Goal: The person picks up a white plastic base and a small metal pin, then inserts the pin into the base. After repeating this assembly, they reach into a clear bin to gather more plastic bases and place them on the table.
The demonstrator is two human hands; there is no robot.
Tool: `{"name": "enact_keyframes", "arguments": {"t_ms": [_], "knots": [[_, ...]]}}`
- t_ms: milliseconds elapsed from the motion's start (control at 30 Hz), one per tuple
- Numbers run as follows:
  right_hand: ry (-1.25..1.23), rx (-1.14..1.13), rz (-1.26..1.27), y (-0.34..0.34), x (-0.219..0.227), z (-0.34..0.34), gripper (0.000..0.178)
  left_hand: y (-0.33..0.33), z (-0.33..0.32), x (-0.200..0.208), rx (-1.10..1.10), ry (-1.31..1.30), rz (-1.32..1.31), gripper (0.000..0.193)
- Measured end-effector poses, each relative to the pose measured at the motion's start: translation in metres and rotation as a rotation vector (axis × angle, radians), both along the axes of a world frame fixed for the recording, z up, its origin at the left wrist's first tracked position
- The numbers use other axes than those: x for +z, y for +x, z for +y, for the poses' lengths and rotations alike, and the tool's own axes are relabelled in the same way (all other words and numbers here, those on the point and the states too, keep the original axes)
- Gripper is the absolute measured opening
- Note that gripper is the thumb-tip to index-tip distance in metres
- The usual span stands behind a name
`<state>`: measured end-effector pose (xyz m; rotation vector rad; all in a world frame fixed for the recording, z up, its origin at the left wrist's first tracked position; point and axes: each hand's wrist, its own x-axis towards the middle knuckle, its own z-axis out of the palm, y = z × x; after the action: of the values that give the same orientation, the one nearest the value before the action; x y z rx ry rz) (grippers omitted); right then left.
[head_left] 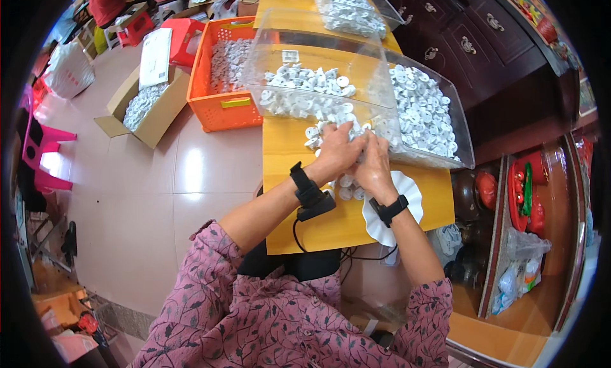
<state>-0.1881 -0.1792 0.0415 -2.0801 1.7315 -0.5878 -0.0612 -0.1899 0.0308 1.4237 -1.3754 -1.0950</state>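
Note:
My left hand (340, 151) and my right hand (374, 167) meet over a loose pile of small white round plastic parts (313, 136) on the yellow wooden table (286, 202). Their fingers are bent inward and come together at the tips. Whatever lies between the fingertips is too small and too covered to make out. More white parts (349, 188) lie just below the hands, partly hidden by the wrists. Beside my right wrist rests a white scalloped dish (407, 193). Each wrist wears a black strap, and the left one carries a black box with a cable.
Just beyond my hands stand a clear bin (261, 69) and another clear bin (468, 135), both holding white parts. A third clear bin (391, 8) is farther back. Left of the table are an orange crate (216, 116) and a cardboard box (168, 110). Dark drawers (480, 34) stand right.

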Motion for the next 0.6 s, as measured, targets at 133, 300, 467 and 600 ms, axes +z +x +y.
{"name": "enact_keyframes", "arguments": {"t_ms": [133, 300, 467, 600], "knots": [[-0.099, 0.042, 0.069, -0.003, -0.005, 0.001, 0.094, 0.006, 0.004, -0.003, -0.021, -0.053, -0.07, 0.064], [-0.143, 0.077, 0.125, -0.007, -0.002, 0.003, 0.08, 0.008, 0.002, -0.009, -0.067, -0.043, 0.058, 0.062], [-0.146, 0.106, 0.173, -0.006, 0.001, 0.006, 0.071, 0.019, -0.002, -0.011, -0.27, -0.157, -0.254, 0.059], [-0.094, 0.099, 0.187, -0.004, 0.012, 0.01, 0.064, 0.041, 0.017, 0.038, -0.282, -0.031, -0.106, 0.065]]}}
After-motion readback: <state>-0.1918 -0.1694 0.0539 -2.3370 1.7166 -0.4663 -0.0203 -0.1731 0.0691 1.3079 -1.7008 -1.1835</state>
